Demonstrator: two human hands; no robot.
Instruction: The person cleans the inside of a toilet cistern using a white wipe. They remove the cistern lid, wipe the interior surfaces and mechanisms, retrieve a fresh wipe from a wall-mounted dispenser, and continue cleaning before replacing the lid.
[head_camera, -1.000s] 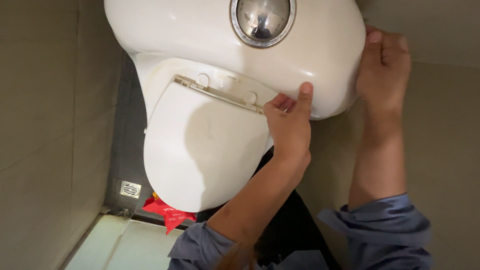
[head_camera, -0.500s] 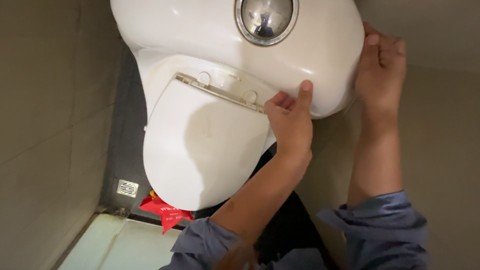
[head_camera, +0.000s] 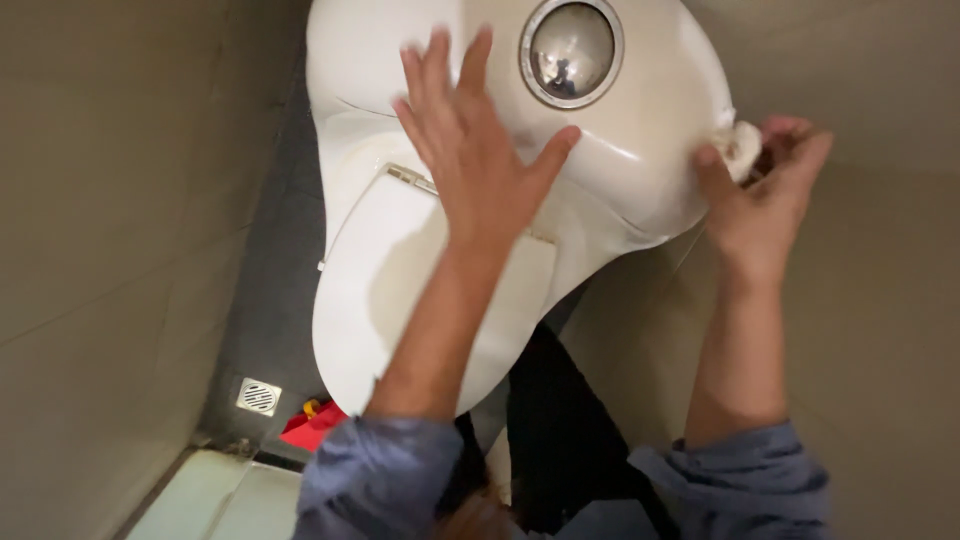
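A white toilet stands below me, its tank (head_camera: 650, 150) at the top with a round chrome flush button (head_camera: 571, 51) and its closed lid (head_camera: 390, 290) under it. My left hand (head_camera: 475, 150) hovers flat over the front of the tank, fingers spread, holding nothing. My right hand (head_camera: 760, 195) is at the tank's right side, fingers curled around a small whitish wad (head_camera: 742, 148) pressed against the tank's edge. Blue rolled sleeves cover both forearms near the bottom.
Beige tiled walls close in on the left and right. Left of the bowl is dark floor with a square metal drain (head_camera: 258, 396); a red object (head_camera: 315, 425) lies beside it. A pale ledge (head_camera: 225, 500) lies at the bottom left.
My left hand left the lid hinge area and rose over the tank with fingers spread. My right hand shifted on the tank's side, and a whitish wad shows in it. The view swung right.
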